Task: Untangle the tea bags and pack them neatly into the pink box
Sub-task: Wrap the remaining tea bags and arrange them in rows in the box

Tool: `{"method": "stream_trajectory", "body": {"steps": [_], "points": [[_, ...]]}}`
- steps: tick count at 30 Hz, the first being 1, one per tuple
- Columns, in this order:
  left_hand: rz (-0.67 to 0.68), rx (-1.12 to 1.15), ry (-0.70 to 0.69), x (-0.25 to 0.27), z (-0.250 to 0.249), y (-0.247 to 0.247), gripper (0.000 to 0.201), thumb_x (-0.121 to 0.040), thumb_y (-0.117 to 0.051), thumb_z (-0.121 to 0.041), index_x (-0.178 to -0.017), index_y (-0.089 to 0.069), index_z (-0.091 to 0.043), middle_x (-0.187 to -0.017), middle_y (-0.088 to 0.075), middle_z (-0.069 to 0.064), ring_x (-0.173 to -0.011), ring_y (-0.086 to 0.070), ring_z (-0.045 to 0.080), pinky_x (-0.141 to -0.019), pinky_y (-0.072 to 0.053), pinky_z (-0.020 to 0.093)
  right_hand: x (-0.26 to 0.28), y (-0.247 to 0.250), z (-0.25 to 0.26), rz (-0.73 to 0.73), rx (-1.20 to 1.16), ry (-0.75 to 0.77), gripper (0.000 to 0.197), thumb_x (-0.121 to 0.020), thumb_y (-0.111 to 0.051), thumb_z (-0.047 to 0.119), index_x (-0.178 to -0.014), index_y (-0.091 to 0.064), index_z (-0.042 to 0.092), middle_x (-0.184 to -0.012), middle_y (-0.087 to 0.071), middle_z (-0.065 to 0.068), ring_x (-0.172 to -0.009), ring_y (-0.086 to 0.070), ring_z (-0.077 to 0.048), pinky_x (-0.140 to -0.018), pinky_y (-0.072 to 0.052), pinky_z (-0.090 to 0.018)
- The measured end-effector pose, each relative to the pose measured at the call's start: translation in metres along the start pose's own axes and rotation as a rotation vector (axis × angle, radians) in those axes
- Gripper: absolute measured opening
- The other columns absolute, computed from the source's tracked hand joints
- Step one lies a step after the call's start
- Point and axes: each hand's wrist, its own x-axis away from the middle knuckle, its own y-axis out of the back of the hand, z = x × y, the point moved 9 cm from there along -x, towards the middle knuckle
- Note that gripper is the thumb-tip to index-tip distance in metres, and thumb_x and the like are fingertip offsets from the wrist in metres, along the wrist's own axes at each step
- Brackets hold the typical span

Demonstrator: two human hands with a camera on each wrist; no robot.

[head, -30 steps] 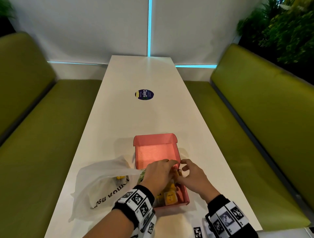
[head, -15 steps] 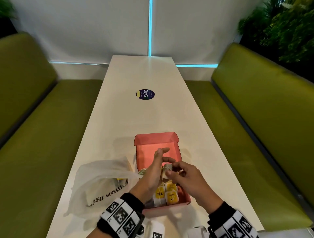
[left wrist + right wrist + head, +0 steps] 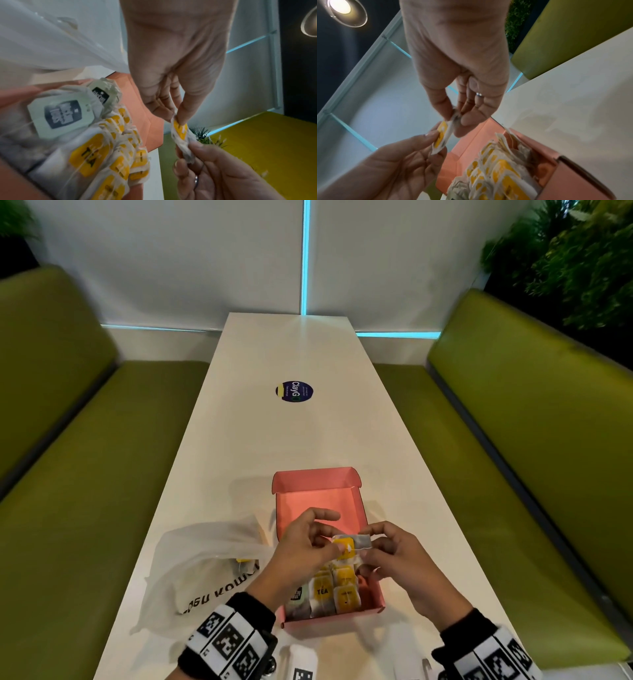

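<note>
Thumb and curled fingertips of the left hand (image 3: pixel 301 546) pinch one end of a small white paper tea bag with a yellow tag (image 3: pixel 350 545); the right hand (image 3: pixel 394 556) pinches the other end, both raised just above the open pink cardboard box (image 3: pixel 317 479). The left wrist view alone shows grey-labelled packed tea bags (image 3: pixel 58 115) beside yellow ones. A translucent white plastic bag (image 3: pixel 205 563) lies left of the box.

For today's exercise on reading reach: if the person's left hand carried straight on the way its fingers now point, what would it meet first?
Probably the right hand: the left hand points across at it, both pinching one tea bag above the pink box.
</note>
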Motion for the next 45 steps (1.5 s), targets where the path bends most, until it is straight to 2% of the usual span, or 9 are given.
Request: {"method": "stream_trajectory", "body": {"steps": [5, 11, 14, 19, 22, 27, 31, 39, 45], "points": [[0.049, -0.17, -0.093, 0.0, -0.012, -0.005, 0.031, -0.079, -0.069, 0.003, -0.094, -0.063, -0.023, -0.089, -0.069, 0.004, -0.071, -0.058, 0.017, -0.074, -0.053, 0.035, 0.003, -0.001, 0.007, 0.042, 0.036, 0.054, 0.005, -0.083, -0.063, -0.002, -0.083, -0.066, 0.002, -0.061, -0.06, 0.004, -0.051, -0.054, 0.005, -0.05, -0.039, -0.008], [0.026, -0.152, -0.061, -0.001, -0.013, -0.007, 0.033, -0.083, -0.068, -0.005, -0.106, -0.059, -0.026, -0.096, -0.072, 0.004, -0.075, -0.061, 0.011, -0.076, -0.053, 0.03, 0.001, 0.007, 0.003, -0.046, -0.008, 0.078, 0.002, -0.081, -0.065, -0.003, -0.081, -0.065, -0.001, -0.061, -0.059, -0.003, -0.048, -0.053, -0.001, -0.048, -0.04, -0.011], [0.024, -0.274, -0.024, -0.001, -0.007, -0.009, 0.032, -0.084, -0.069, -0.018, -0.111, -0.055, -0.029, -0.077, -0.07, -0.006, -0.071, -0.063, 0.007, -0.074, -0.052, 0.028, 0.004, 0.006, 0.001, -0.057, -0.019, 0.081, 0.003, -0.08, -0.066, -0.004, -0.083, -0.065, -0.004, -0.062, -0.06, -0.004, -0.051, -0.055, -0.003, -0.049, -0.041, -0.012], [0.073, -0.573, -0.148, 0.001, -0.018, -0.02, 0.035, -0.084, -0.065, -0.008, -0.111, -0.054, -0.027, -0.067, -0.062, -0.003, -0.057, -0.052, 0.006, -0.063, -0.048, 0.025, 0.004, 0.011, 0.012, -0.058, 0.464, 0.17, 0.057, -0.068, -0.08, 0.017, -0.115, -0.051, 0.028, -0.098, -0.061, 0.008, -0.09, -0.056, -0.01, -0.072, -0.042, -0.012], [0.178, -0.81, -0.254, 0.008, -0.024, -0.039, 0.04, -0.088, -0.061, -0.013, -0.123, -0.044, -0.023, -0.081, -0.068, 0.004, -0.067, -0.058, 0.014, -0.061, -0.045, 0.025, 0.008, -0.008, 0.025, 0.074, 0.728, 0.314, 0.064, -0.075, -0.072, 0.023, -0.129, -0.038, 0.027, -0.095, -0.057, 0.01, -0.091, -0.055, -0.008, -0.075, -0.041, -0.013], [0.158, -0.804, -0.266, 0.008, -0.021, -0.039, 0.04, -0.084, -0.068, -0.018, -0.116, -0.043, -0.02, -0.08, -0.071, 0.005, -0.07, -0.062, 0.017, -0.058, -0.042, 0.019, 0.004, -0.011, 0.016, 0.025, 0.897, 0.32, 0.035, -0.08, -0.067, 0.021, -0.11, -0.051, 0.026, -0.066, -0.049, 0.013, -0.058, -0.048, -0.004, -0.059, -0.039, -0.019], [0.131, -0.812, -0.295, 0.006, -0.015, -0.034, 0.022, -0.085, -0.066, -0.014, -0.106, -0.065, -0.015, -0.092, -0.073, 0.003, -0.085, -0.067, 0.014, -0.077, -0.05, 0.022, 0.006, -0.002, 0.006, -0.037, 0.774, 0.279, 0.025, -0.079, -0.069, 0.02, -0.069, -0.053, 0.035, -0.059, -0.054, 0.015, -0.054, -0.05, -0.005, -0.055, -0.036, -0.017], [0.117, -0.832, -0.362, 0.011, -0.014, -0.036, 0.013, -0.084, -0.065, -0.014, -0.096, -0.071, -0.014, -0.092, -0.071, -0.001, -0.078, -0.059, 0.007, -0.066, -0.035, 0.003, 0.011, 0.007, -0.002, -0.138, 0.983, 0.194, 0.014, -0.085, -0.06, 0.035, -0.092, -0.067, 0.025, -0.09, -0.058, 0.005, -0.078, -0.051, -0.012, -0.068, -0.037, -0.024], [0.196, -1.069, -0.175, 0.022, 0.028, -0.03, 0.022, -0.081, -0.063, -0.029, -0.102, -0.069, -0.023, -0.102, -0.064, -0.002, -0.097, -0.057, 0.016, -0.079, -0.045, 0.027, 0.019, 0.026, -0.029, -0.225, 0.724, -0.024, 0.017, -0.08, -0.067, 0.026, -0.067, -0.056, 0.031, -0.06, -0.062, 0.007, -0.066, -0.063, -0.014, -0.061, -0.043, -0.024]]}}
